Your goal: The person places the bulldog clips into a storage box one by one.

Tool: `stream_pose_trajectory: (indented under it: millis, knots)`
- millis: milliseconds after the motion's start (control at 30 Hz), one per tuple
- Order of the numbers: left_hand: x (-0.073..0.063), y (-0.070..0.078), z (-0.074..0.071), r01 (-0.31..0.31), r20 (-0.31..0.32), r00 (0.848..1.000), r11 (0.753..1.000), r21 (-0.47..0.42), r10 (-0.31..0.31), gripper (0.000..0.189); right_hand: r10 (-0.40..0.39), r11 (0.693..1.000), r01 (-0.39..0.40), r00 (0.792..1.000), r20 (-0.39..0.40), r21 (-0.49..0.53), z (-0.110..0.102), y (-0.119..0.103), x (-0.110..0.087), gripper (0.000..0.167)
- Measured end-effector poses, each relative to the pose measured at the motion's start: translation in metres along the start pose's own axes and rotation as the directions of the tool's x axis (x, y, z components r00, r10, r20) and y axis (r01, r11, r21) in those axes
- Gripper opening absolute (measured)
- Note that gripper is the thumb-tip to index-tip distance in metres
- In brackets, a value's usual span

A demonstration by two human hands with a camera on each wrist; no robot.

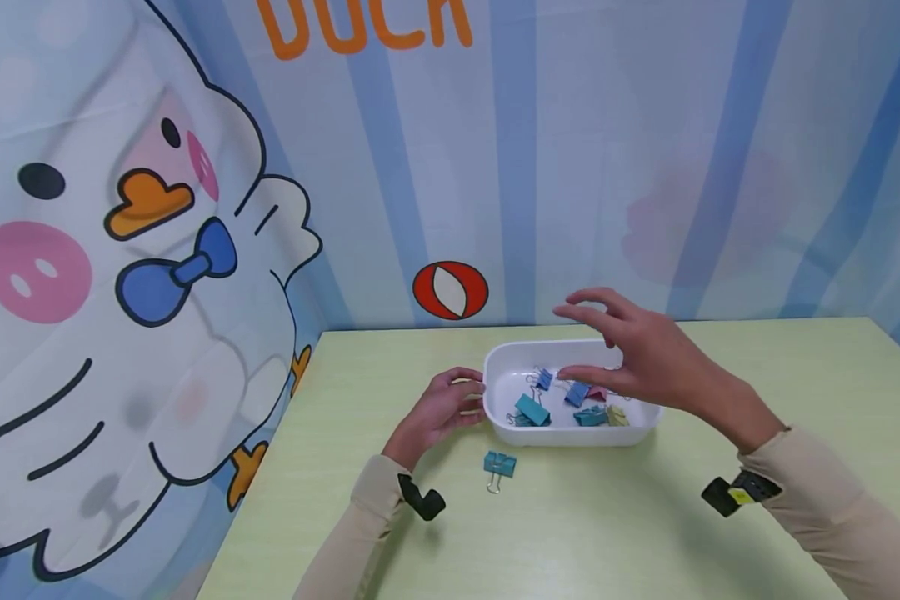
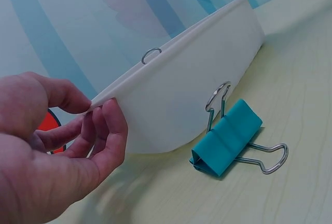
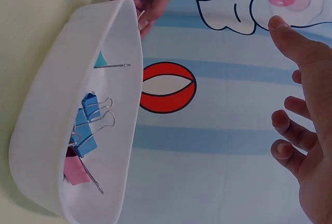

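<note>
My left hand (image 1: pixel 445 408) holds the left end of a white plastic tray (image 1: pixel 570 436), thumb and fingers pinching its rim in the left wrist view. Over the tray's right side hovers my right hand (image 1: pixel 656 354), thumb and fingers spread with nothing between them. Inside the tray lie several binder clips: a large teal clip (image 1: pixel 532 409), blue clips (image 3: pixel 85 136), a pink clip (image 3: pixel 76 168) and a yellow clip (image 1: pixel 617 415). Another teal binder clip (image 2: pixel 228 138) rests on the table in front of the tray, its wire handles spread apart.
The tray stands on a pale wooden table (image 1: pixel 607 517) near its back edge. Behind the table hangs a blue striped cloth (image 1: pixel 570 167) printed with a large white duck and a red oval (image 1: pixel 427 292). Both wrists wear black camera mounts.
</note>
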State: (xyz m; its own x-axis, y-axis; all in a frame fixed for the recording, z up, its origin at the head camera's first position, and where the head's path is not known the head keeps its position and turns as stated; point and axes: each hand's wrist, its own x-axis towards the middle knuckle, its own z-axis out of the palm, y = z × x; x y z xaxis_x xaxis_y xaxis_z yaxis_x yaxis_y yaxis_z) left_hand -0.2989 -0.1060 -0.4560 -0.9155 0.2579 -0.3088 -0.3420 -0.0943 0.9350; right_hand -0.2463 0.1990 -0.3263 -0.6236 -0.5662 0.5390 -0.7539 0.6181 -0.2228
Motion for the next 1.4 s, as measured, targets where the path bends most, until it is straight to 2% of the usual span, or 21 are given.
stream_pose_trajectory:
  millis: [233,367,500,600,733,833,900,1067,1267,1400]
  knots:
    - [0.001,-0.002,0.001,0.001,0.011,1.0,1.0,-0.005,-0.001,0.034,-0.062,0.998,0.06,0.997,0.049,0.031,0.027,-0.011,-0.008,0.069]
    - [0.001,-0.002,0.002,0.0,0.01,1.0,1.0,-0.008,0.0,0.033,-0.089,0.996,0.089,0.989,0.119,0.009,0.049,-0.021,-0.018,0.066]
    - [0.002,-0.001,0.001,-0.014,0.017,1.0,1.0,-0.009,0.014,0.033,-0.085,0.996,0.087,0.976,0.201,-0.004,0.073,-0.03,-0.03,0.06]
    - [0.001,0.0,0.001,-0.021,0.02,1.0,1.0,-0.007,0.021,0.033,-0.076,0.997,0.072,0.958,0.277,0.026,0.089,-0.035,-0.038,0.055]
    - [0.001,0.0,0.001,-0.017,0.013,1.0,1.0,-0.008,0.017,0.034,-0.045,0.998,0.024,0.92,0.39,0.058,0.109,-0.039,-0.044,0.052]
    - [0.001,0.001,0.001,-0.017,0.006,1.0,1.0,-0.004,0.017,0.034,-0.022,0.999,0.003,0.903,0.429,0.044,0.121,-0.041,-0.045,0.051]
    - [0.001,0.001,0.0,-0.016,0.004,1.0,1.0,-0.001,0.016,0.034,-0.018,1.0,0.007,0.905,0.426,0.028,0.127,-0.041,-0.045,0.05]
    - [0.002,0.001,0.0,-0.014,0.007,1.0,1.0,-0.005,0.014,0.035,-0.018,1.0,0.026,0.925,0.381,-0.015,0.139,-0.042,-0.046,0.045]
    - [0.003,0.0,0.0,-0.016,0.001,1.0,1.0,0.013,0.016,0.034,0.007,1.0,0.002,0.928,0.372,-0.022,0.153,-0.044,-0.051,0.044]
    - [0.001,0.0,0.0,-0.012,0.0,1.0,1.0,0.022,0.012,0.035,-0.013,0.999,0.023,0.941,0.338,-0.025,0.159,-0.044,-0.053,0.039]
